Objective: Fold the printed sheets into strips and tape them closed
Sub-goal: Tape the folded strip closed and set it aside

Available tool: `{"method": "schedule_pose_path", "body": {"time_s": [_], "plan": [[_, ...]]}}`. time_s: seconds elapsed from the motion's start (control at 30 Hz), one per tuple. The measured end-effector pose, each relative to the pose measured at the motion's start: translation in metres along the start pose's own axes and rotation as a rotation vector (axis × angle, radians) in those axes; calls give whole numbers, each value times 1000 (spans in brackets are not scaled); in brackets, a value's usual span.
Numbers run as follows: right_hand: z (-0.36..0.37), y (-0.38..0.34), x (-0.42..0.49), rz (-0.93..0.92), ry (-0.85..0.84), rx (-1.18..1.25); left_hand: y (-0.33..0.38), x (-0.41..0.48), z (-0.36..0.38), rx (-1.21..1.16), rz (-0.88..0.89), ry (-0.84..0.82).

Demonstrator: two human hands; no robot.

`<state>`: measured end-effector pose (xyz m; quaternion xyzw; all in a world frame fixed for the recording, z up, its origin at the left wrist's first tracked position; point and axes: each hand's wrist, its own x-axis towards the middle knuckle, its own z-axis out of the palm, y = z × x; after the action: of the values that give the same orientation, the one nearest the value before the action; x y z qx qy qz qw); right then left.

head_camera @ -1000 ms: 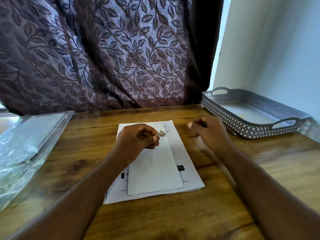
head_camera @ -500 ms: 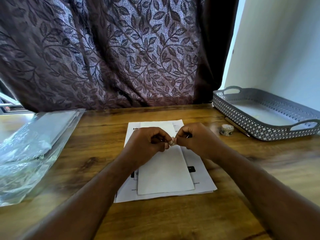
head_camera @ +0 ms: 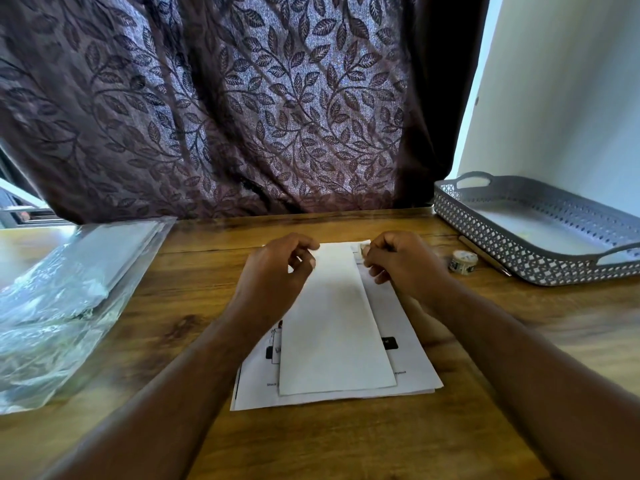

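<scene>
Folded strip (head_camera: 332,323) on bench (head_camera: 346,445), between our hands: right hand (head_camera: 401,265) pinches tape piece (head_camera: 364,247); left hand (head_camera: 277,275) grip curled, contents we cannot tell.

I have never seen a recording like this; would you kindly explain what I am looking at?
No machine: a person wears a head camera looking down at their own hands. The left hand and right hand are curled over a folded strip lying on printed sheets on a table. The right fingers pinch a small pale scrap, probably tape; whether the left holds anything is unclear. A tape roll and tray sit to the right, a plastic bag to the left.
</scene>
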<state>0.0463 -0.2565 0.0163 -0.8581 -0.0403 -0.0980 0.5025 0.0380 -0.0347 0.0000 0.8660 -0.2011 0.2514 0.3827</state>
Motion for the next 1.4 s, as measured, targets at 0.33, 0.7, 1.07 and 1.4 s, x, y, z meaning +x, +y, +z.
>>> {"method": "schedule_pose_path", "body": {"time_s": [0.33, 0.7, 1.07, 1.4], "plan": [[16, 27, 19, 129, 106, 284, -27, 33, 27, 368, -180, -362], [14, 33, 25, 179, 86, 413, -13, 9, 27, 584, -53, -526], [13, 16, 17, 104, -43, 52, 8, -11, 18, 589, 5, -523], [21, 3, 33, 151, -119, -295, -4, 0, 25, 507, -35, -471]]}}
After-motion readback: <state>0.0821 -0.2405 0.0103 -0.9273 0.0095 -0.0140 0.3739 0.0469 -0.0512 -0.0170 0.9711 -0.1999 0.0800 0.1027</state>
